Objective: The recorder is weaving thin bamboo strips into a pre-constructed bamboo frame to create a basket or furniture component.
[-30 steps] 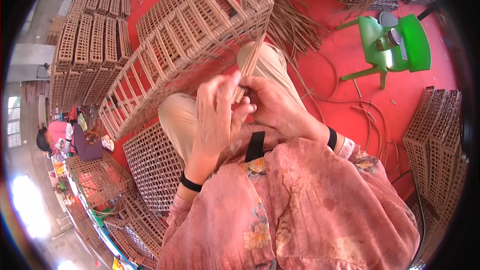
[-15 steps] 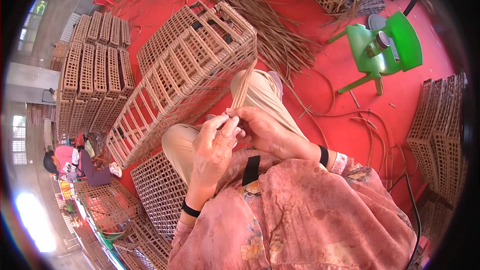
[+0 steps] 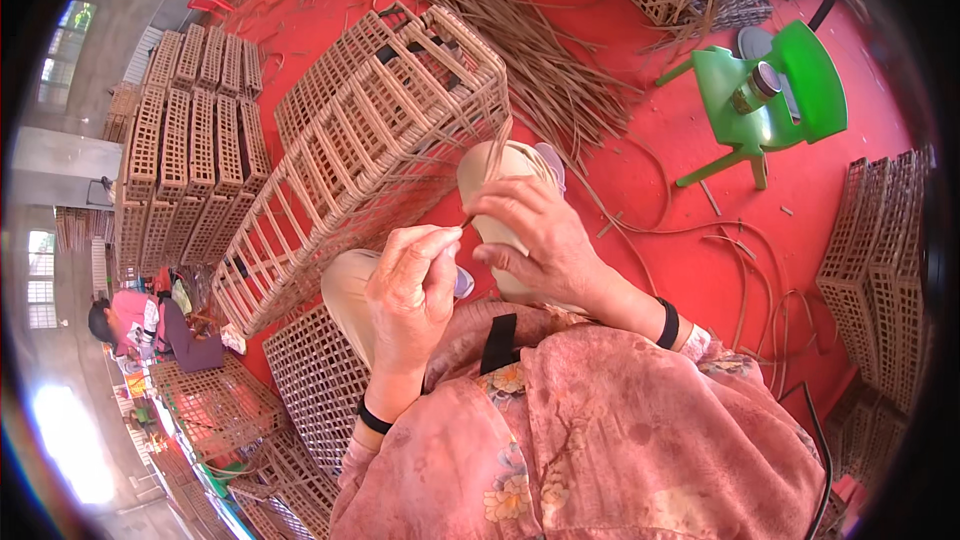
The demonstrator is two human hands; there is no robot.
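Observation:
A large openwork wicker basket (image 3: 372, 132) lies tilted in front of my knees, its rim wrapped in brown strips. From its near right corner a thin brown weaving strip (image 3: 497, 155) runs down towards my hands. My left hand (image 3: 412, 285) is closed, thumb and forefinger pinching the strip's end. Just right of it, my right hand (image 3: 535, 245) has its fingers stretched out and the thumb apart. Those fingers cover part of the strip; whether they touch it I cannot tell.
A heap of loose strips (image 3: 530, 60) spreads on the red floor beyond. Stacked baskets stand at left (image 3: 190, 150) and right (image 3: 870, 270). A green chair (image 3: 735, 110) holds a jar (image 3: 757, 88). Another person (image 3: 150, 325) sits far left. Long strips curl across the floor at right.
My hands have parted; the right fingers have opened and lifted away to the right. The left hand has shifted slightly left, still pinching. The basket has moved slightly.

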